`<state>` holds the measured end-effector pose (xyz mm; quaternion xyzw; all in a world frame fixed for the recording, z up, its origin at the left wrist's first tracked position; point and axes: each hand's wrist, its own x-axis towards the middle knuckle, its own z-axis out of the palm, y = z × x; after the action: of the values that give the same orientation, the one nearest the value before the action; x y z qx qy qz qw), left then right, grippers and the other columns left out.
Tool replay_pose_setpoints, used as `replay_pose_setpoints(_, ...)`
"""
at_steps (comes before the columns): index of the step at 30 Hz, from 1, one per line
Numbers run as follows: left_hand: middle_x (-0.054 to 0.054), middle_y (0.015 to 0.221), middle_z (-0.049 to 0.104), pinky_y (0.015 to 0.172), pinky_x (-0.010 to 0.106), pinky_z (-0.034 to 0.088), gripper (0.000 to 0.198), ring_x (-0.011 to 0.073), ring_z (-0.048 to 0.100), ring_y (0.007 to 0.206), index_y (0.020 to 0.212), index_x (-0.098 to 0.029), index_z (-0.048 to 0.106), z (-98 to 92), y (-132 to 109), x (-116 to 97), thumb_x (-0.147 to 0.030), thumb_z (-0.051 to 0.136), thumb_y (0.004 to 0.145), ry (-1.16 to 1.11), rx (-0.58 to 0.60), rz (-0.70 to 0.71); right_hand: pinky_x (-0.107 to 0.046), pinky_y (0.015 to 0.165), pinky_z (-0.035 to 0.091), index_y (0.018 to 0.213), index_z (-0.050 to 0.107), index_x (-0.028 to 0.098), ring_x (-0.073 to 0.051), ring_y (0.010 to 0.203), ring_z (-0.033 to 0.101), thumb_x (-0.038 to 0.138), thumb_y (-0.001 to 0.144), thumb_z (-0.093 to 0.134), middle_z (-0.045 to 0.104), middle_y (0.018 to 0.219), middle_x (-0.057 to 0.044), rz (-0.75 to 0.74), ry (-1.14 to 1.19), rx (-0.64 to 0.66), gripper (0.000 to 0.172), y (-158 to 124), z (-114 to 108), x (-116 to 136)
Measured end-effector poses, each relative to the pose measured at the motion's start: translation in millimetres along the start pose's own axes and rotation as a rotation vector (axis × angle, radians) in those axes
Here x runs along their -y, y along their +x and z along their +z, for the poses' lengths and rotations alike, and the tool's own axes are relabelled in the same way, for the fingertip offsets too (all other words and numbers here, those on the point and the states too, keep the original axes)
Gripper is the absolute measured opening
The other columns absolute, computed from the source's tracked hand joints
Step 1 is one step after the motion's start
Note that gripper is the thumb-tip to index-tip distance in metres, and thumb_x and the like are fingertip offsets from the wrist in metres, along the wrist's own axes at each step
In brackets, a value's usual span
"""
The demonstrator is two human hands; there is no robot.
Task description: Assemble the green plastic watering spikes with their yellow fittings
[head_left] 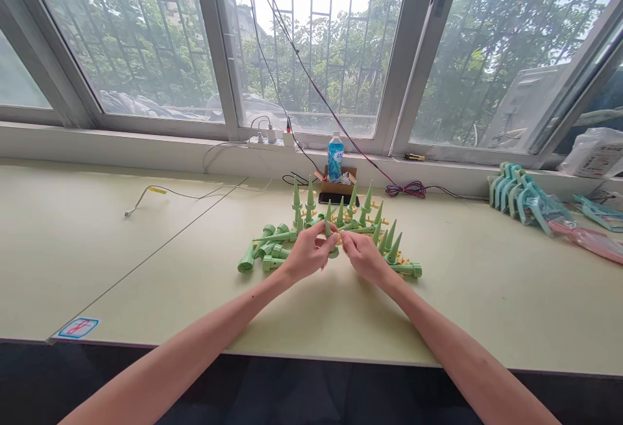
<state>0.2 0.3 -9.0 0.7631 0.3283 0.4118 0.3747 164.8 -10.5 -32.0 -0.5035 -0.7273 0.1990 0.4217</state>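
Above the table's middle, my left hand (pixel 307 251) is closed around a green plant watering spike (pixel 328 228), its tip pointing up. My right hand (pixel 364 255) pinches a small yellow valve piece (pixel 340 238) against the side of that spike; whether it sits in the spike I cannot tell. Behind my hands stand several green spikes (pixel 366 206), some with yellow pieces sticking out. More green spikes (pixel 276 237) lie on their sides at the left. One spike (pixel 407 270) lies to the right, near loose yellow pieces (pixel 400 258).
At the back, a blue-labelled bottle (pixel 335 157) stands by a small cardboard box (pixel 337 186), with a dark phone (pixel 327 198) in front. Coiled wires (pixel 407 189) and a white cable (pixel 182 195) lie on the table (pixel 160 269). Blue hangers (pixel 518 193) are at right.
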Motion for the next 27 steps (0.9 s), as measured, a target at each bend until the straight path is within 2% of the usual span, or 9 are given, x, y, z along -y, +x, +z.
replay_pose_setpoints(5, -0.003, 0.067, 0.055, 0.036, 0.022, 0.04, 0.027, 0.0061, 0.046, 0.034, 0.089, -0.016, 0.051, -1.2, 1.9, -8.6, -0.043, 0.056, 0.086, -0.161, -0.009, -0.114, -0.025, 0.054, 0.027, 0.067, 0.039, 0.02, -0.012, 0.054, 0.038, 0.045, 0.097, 0.033, 0.041, 0.058, 0.004, -0.026, -0.008, 0.024, 0.039, -1.9, -0.6, 4.3)
replay_pose_setpoints(9, -0.004, 0.06, 0.052, 0.035, 0.021, 0.038, 0.029, 0.0058, 0.045, 0.033, 0.088, -0.016, 0.051, -1.7, 1.6, -14.0, -0.043, 0.059, 0.084, -0.223, -0.004, -0.167, -0.024, 0.053, 0.027, 0.069, 0.036, 0.021, -0.011, 0.054, 0.037, 0.045, 0.097, 0.033, 0.04, 0.059, 0.004, -0.046, 0.016, 0.048, 0.037, -3.0, -0.9, 4.8)
replay_pose_setpoints(19, -0.007, 0.05, 0.047, 0.037, 0.022, 0.04, 0.033, 0.0067, 0.041, 0.034, 0.085, -0.016, 0.052, -1.5, 3.1, -0.9, -0.046, 0.066, 0.079, -0.419, 0.044, -0.274, -0.025, 0.051, 0.025, 0.068, 0.034, 0.021, -0.01, 0.052, 0.032, 0.041, 0.096, 0.035, 0.036, 0.059, 0.005, -0.1, 0.032, 0.103, 0.034, -4.4, -2.9, 3.7)
replay_pose_setpoints(27, -0.008, 0.045, 0.042, 0.034, 0.02, 0.036, 0.034, 0.0054, 0.034, 0.033, 0.084, -0.017, 0.053, -2.1, 2.5, -3.4, -0.046, 0.069, 0.077, -0.458, 0.051, -0.3, -0.025, 0.052, 0.026, 0.068, 0.035, 0.02, -0.01, 0.053, 0.032, 0.037, 0.094, 0.037, 0.036, 0.059, 0.004, -0.132, 0.047, 0.121, 0.031, -5.3, -4.3, 8.3)
